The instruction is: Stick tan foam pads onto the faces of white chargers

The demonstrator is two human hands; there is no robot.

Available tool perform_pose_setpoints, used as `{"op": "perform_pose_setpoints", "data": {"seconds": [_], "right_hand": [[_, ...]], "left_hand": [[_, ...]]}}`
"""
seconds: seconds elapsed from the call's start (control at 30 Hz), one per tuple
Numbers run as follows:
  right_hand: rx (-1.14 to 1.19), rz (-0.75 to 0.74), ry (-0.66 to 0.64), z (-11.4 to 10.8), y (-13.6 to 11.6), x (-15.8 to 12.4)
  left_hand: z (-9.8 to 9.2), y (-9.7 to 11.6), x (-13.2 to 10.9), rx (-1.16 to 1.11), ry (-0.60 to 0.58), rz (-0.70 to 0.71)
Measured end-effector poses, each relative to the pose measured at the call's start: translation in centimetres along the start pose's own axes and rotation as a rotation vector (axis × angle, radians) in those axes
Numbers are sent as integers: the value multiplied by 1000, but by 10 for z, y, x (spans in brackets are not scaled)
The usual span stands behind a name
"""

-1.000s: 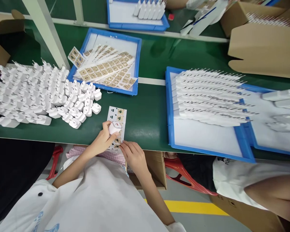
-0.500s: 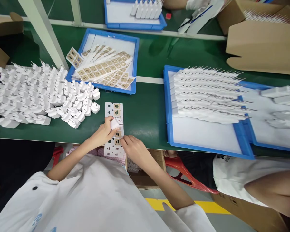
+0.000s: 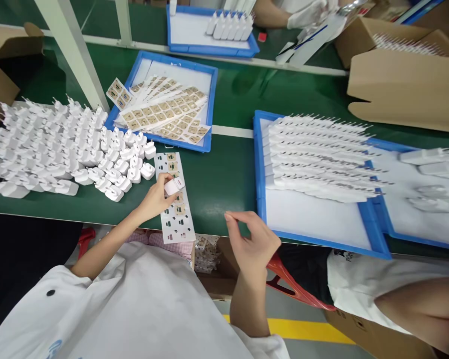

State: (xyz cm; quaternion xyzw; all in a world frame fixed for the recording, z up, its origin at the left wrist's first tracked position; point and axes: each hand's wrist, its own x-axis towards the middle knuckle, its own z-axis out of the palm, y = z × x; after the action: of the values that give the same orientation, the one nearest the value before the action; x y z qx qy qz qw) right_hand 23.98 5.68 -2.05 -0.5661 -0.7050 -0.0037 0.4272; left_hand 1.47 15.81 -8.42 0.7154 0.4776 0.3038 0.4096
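1. Your left hand (image 3: 155,199) gripped a white charger (image 3: 173,186), thumb on the near side, fingers around the far side.
2. Your right hand (image 3: 254,242) was pinched, thumb to finger, just off the front edge of the table (image 3: 224,174), near the front left corner of the blue tray (image 3: 261,174). Couldn't tell if anything small sat between the tips.
3. Charger was above the sticker sheet (image 3: 177,222), near the table's front edge; contact with the sheet unclear.
4. Handling, my call: the left grip needed to be firm on the sides, fingers clear of the end face.
5. Also my call: anything thin in that pinch was best held by its rim, brought in square and pressed flat from the middle outward.
6. The sheet's near end stuck out past the front edge, so it probably wanted care against slipping or catching your shirt.
7. Charger's outlined end, with a reddish slot, seemed to face up and toward the right end of the table. Prongs not visible.
8. Its long axis appeared tilted, running from your palm up toward that slot.
9. Sheet's long axis ran front to back, far end leaning left.
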Motion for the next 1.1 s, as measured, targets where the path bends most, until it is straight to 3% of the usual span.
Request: {"op": "perform_pose_setpoints", "data": {"seconds": [0.07, 0.13, 0.23, 0.4, 0.83, 1.1], "right_hand": [[88, 52, -87, 12, 5, -4], [136, 37, -263, 30, 10, -7], [86, 43, -451, 56, 15, -10], [-44, 43, -556, 76, 17, -12], [-96, 43, -588, 79, 7, 1], [-180, -114, -522, 31, -11, -4]], "left_hand": [[-1, 0, 0, 12, -5, -6], [-1, 1, 0, 29, -18, -7], [-3, 2, -1, 51, -47, -1], [-4, 2, -3, 83, -68, 14], [-3, -2, -3, 165, -119, 87], [1, -6, -2, 168, -131, 181]]}}
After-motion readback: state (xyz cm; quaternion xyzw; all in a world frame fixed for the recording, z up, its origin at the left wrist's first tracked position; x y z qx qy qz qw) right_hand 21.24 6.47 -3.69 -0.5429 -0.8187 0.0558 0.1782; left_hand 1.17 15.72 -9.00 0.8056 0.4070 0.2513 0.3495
